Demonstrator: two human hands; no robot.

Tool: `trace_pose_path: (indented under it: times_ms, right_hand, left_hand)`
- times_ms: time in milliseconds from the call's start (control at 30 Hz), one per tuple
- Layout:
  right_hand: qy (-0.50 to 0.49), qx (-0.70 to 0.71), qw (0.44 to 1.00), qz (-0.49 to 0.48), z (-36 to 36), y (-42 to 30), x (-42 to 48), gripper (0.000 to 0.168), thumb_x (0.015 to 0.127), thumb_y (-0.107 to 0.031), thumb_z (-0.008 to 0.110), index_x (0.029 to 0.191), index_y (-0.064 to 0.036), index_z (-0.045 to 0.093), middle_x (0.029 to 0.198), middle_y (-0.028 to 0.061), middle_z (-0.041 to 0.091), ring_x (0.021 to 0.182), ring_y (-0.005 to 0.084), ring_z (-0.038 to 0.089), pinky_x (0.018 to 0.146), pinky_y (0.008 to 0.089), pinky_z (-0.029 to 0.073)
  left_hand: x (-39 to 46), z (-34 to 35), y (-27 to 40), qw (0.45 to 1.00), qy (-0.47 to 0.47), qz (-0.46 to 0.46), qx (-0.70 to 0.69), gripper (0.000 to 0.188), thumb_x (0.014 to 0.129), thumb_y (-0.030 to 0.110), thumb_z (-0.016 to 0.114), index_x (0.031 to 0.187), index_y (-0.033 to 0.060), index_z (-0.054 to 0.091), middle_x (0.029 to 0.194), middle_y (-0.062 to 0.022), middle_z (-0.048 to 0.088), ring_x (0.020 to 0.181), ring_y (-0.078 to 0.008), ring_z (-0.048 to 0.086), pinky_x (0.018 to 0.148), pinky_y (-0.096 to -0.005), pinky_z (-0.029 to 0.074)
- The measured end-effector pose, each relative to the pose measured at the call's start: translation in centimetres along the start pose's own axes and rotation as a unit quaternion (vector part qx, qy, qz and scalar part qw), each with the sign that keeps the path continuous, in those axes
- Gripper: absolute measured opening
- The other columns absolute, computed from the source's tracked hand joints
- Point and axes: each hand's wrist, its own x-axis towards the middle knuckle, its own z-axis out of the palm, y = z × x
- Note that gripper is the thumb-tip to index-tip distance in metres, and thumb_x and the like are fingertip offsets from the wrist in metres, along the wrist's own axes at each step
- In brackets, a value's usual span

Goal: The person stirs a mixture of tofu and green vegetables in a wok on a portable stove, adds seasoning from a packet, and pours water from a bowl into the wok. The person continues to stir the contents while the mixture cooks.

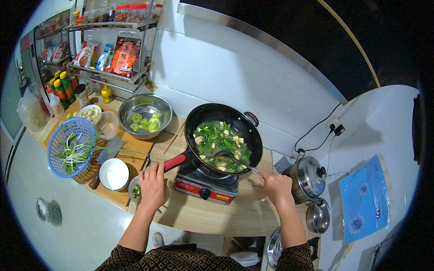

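Observation:
A black wok point(222, 110) sits on a portable gas stove point(205, 193) with a red front panel and a black knob. Leafy greens point(211, 137) and pale tofu cubes lie in broth inside it. My left hand point(153, 184) is closed around the end of the wok's red-and-black handle point(176, 162). In my right hand point(276, 187) is the metal handle of a ladle point(234, 157), whose bowl is partly sunk in the soup. A small bowl of chopped greens point(135, 189) stands beside my left hand, partly covered by it.
On the left, a cutting board point(142, 149) carries a blue basket of scallions point(71, 147), a white bowl point(114, 174) and a cleaver point(110, 150). A steel basin with green slices point(145, 116) stands behind. A lidded pot point(309, 178) and small steel pan point(318, 215) are right.

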Motion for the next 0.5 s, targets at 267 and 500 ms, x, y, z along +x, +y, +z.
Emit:
trace_pose_path:
  times_ms: [267, 500]
  right_hand:
    - [0.049, -0.001, 0.999, 0.02, -0.4, 0.5, -2.2, 0.027, 0.074, -0.021, 0.056, 0.1, -0.017, 0.059, 0.056, 0.0086, 0.055, 0.05, 0.0234, 0.055, 0.043, 0.0331, 0.041]
    - [0.196, 0.085, 0.976, -0.039, 6.2, -1.2, 2.1, 0.029, 0.075, -0.018, 0.056, 0.103, -0.009, 0.056, 0.055, 0.0131, 0.055, 0.051, 0.0282, 0.055, 0.045, 0.0374, 0.041]
  left_hand:
    - [-0.2, 0.0, -0.2, 1.0, -0.003, -0.002, -0.001, 0.062, 0.063, 0.008, 0.063, 0.119, 0.0016, 0.037, 0.109, -0.0131, 0.043, 0.101, -0.0275, 0.041, 0.085, -0.0403, 0.028]
    - [-0.2, -0.2, 0.1, 1.0, -0.005, -0.002, -0.007, 0.062, 0.063, 0.009, 0.063, 0.119, 0.0016, 0.037, 0.109, -0.0131, 0.042, 0.101, -0.0275, 0.041, 0.085, -0.0398, 0.028]
